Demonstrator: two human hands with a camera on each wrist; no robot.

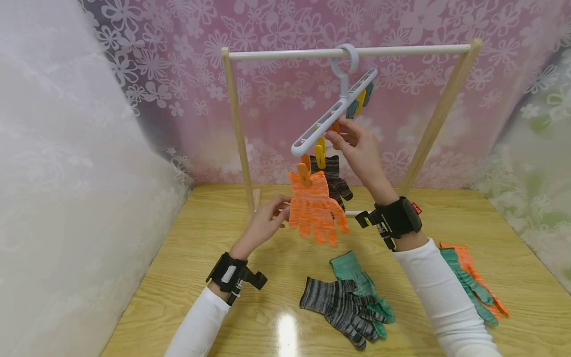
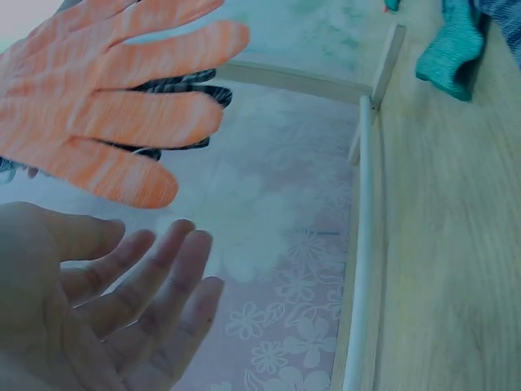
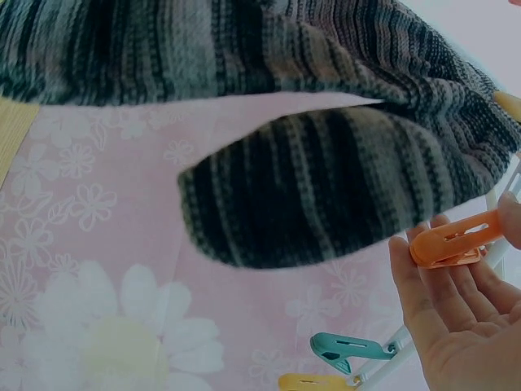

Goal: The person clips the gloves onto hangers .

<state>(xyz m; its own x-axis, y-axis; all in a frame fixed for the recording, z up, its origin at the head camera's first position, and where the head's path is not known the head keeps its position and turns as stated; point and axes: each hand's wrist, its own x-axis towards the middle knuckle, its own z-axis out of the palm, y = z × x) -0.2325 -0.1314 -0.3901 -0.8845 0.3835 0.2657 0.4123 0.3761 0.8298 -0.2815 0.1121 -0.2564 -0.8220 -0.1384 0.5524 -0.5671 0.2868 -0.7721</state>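
A white hanger (image 1: pixel 321 121) hangs tilted from the rack's bar, with coloured clips along it. My right hand (image 1: pixel 362 153) is at the hanger's underside, pinching an orange clip (image 3: pixel 456 239) between thumb and fingers. Nearer the hanger's front end, an orange clip (image 1: pixel 304 174) holds an orange glove (image 1: pixel 312 204) by its cuff. Behind it a black-grey striped glove (image 1: pixel 333 171) hangs near a yellow clip (image 1: pixel 319 154). My left hand (image 1: pixel 267 218) is beside the orange glove's left edge; in the left wrist view its fingers are loosely extended with nothing in them.
A striped glove (image 1: pixel 332 302) lies over a green glove (image 1: pixel 350 267) on the wooden table (image 1: pixel 200 307). Another green glove (image 1: pixel 466 282) and an orange glove (image 1: pixel 459 252) lie at right. The rack's wooden posts (image 1: pixel 241 134) stand either side; teal and yellow clips (image 1: pixel 360 102) hang farther back.
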